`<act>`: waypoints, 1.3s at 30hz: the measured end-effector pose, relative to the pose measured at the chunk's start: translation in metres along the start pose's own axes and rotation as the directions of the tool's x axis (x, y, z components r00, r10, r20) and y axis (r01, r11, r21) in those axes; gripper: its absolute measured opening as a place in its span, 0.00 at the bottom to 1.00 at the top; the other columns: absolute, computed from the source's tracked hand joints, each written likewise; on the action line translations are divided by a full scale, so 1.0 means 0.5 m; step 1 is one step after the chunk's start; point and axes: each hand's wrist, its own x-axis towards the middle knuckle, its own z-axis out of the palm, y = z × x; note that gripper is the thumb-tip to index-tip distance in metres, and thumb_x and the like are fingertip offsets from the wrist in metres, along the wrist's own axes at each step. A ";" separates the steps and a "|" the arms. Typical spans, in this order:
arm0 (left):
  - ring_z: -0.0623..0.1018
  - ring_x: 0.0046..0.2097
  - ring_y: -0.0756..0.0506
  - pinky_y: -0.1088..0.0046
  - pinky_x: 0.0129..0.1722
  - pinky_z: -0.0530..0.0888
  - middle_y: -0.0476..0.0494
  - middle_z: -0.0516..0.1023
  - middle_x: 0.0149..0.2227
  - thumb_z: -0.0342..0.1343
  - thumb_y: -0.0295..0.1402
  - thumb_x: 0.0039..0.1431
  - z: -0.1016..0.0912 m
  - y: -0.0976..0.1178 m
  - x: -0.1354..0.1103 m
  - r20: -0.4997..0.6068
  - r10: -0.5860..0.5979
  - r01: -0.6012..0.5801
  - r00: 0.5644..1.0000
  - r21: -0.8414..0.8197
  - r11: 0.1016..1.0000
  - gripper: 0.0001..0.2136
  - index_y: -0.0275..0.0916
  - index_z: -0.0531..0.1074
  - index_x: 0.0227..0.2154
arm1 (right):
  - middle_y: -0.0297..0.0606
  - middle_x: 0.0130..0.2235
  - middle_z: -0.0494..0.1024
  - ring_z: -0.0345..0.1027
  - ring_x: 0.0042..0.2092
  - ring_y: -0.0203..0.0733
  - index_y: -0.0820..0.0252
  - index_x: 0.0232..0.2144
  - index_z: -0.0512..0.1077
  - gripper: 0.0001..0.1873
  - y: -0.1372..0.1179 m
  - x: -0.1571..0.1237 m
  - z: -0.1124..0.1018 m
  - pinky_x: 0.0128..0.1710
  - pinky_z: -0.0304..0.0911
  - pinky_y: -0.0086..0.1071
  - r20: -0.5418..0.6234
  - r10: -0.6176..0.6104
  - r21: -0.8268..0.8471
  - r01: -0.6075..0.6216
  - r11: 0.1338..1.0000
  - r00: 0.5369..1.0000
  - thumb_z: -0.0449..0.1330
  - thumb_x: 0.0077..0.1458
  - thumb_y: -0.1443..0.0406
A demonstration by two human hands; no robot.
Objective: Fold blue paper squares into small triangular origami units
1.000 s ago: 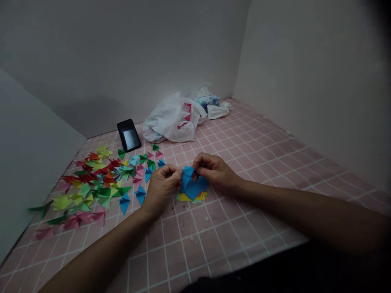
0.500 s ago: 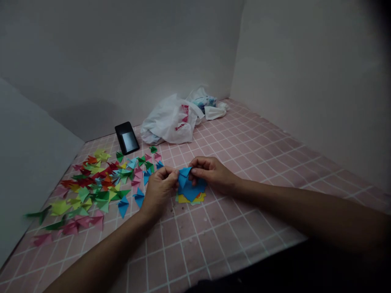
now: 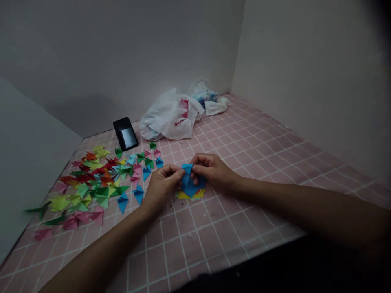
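My left hand [image 3: 161,187] and my right hand [image 3: 212,171] both pinch a small folded blue paper piece [image 3: 187,170], fingers closed on it from either side. Just under it lies a little stack of paper squares [image 3: 191,190], blue on top with yellow edges showing. Both sit on a pink tiled tabletop [image 3: 232,211]. To the left of my left hand spreads a heap of several folded paper triangles [image 3: 97,183] in green, red, yellow, pink and blue.
A black phone [image 3: 125,133] leans at the back left. White plastic bags [image 3: 172,116] and a crumpled white cloth [image 3: 215,106] lie in the far corner. Grey walls close in the tabletop at the left, back and right.
My hands have kept their pinch on the blue piece, working it slightly. The view has shifted a little; nothing else on the tabletop moved.
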 end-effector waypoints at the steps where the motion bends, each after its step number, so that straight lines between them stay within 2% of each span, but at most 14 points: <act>1: 0.66 0.22 0.55 0.79 0.24 0.63 0.53 0.70 0.19 0.68 0.39 0.46 0.000 0.002 0.000 0.007 0.002 -0.003 1.000 0.016 1.000 0.13 0.35 0.72 0.23 | 0.30 0.24 0.77 0.69 0.23 0.31 0.60 0.28 0.69 0.06 0.001 -0.002 0.001 0.24 0.66 0.26 0.003 0.010 0.022 -0.010 1.000 1.000 0.63 0.51 0.66; 8: 0.66 0.22 0.54 0.79 0.23 0.62 0.53 0.69 0.18 0.66 0.38 0.45 0.000 0.011 -0.002 0.000 0.033 -0.033 0.999 0.101 0.994 0.13 0.36 0.70 0.21 | 0.31 0.25 0.77 0.69 0.23 0.31 0.61 0.29 0.70 0.08 0.005 -0.005 0.001 0.26 0.66 0.26 0.054 0.084 0.146 -0.091 0.985 0.995 0.65 0.52 0.64; 15: 0.65 0.21 0.55 0.79 0.22 0.61 0.54 0.68 0.18 0.66 0.38 0.45 0.000 0.014 -0.001 -0.055 0.060 -0.055 0.997 0.093 0.994 0.13 0.37 0.69 0.21 | 0.33 0.28 0.78 0.72 0.26 0.32 0.61 0.33 0.72 0.08 0.004 0.001 -0.005 0.29 0.66 0.26 0.096 0.040 0.170 -0.056 0.984 0.995 0.63 0.57 0.61; 19: 0.65 0.22 0.54 0.79 0.23 0.62 0.54 0.68 0.19 0.66 0.38 0.45 0.002 0.012 -0.004 -0.046 0.080 -0.074 0.996 0.116 0.990 0.12 0.37 0.69 0.21 | 0.31 0.27 0.77 0.69 0.25 0.31 0.61 0.33 0.72 0.13 0.003 0.000 -0.004 0.27 0.65 0.26 0.090 0.019 0.078 -0.026 0.997 0.996 0.65 0.57 0.56; 23: 0.65 0.22 0.54 0.78 0.23 0.63 0.54 0.69 0.19 0.66 0.37 0.45 0.005 0.014 -0.008 0.003 0.079 -0.079 0.997 0.166 0.983 0.11 0.37 0.70 0.21 | 0.27 0.22 0.71 0.64 0.23 0.29 0.61 0.30 0.72 0.14 0.001 -0.002 -0.002 0.24 0.60 0.24 0.067 0.024 -0.039 -0.022 0.999 0.997 0.69 0.51 0.58; 26: 0.66 0.22 0.54 0.78 0.23 0.64 0.54 0.69 0.19 0.67 0.36 0.44 0.005 0.018 -0.008 0.042 0.053 -0.059 0.998 0.151 0.987 0.11 0.37 0.70 0.21 | 0.27 0.21 0.70 0.62 0.22 0.29 0.61 0.26 0.71 0.13 -0.004 -0.004 0.000 0.23 0.59 0.24 0.036 0.027 -0.077 -0.024 0.997 0.999 0.68 0.51 0.59; 31: 0.67 0.22 0.54 0.79 0.24 0.64 0.52 0.70 0.19 0.68 0.36 0.46 0.000 0.020 -0.001 0.086 0.011 -0.021 0.996 0.116 0.993 0.11 0.37 0.71 0.21 | 0.28 0.22 0.71 0.63 0.22 0.29 0.61 0.25 0.70 0.12 -0.014 -0.006 0.000 0.22 0.60 0.24 0.024 0.036 -0.104 -0.033 0.994 0.999 0.66 0.52 0.60; 35: 0.67 0.22 0.54 0.78 0.24 0.63 0.51 0.71 0.20 0.68 0.39 0.48 -0.005 0.019 0.003 0.131 -0.023 0.018 0.991 0.045 0.999 0.13 0.36 0.74 0.23 | 0.28 0.22 0.71 0.63 0.21 0.29 0.60 0.25 0.69 0.12 -0.011 0.000 -0.004 0.22 0.60 0.25 -0.001 0.011 -0.092 -0.011 0.996 1.000 0.65 0.52 0.60; 39: 0.69 0.24 0.53 0.79 0.25 0.65 0.51 0.72 0.21 0.67 0.42 0.50 -0.011 0.018 0.007 0.104 -0.007 0.004 0.995 0.027 1.000 0.14 0.36 0.74 0.24 | 0.27 0.21 0.71 0.62 0.21 0.29 0.60 0.25 0.69 0.12 -0.006 0.008 -0.008 0.21 0.59 0.24 -0.036 -0.007 -0.091 0.004 0.996 0.999 0.65 0.52 0.60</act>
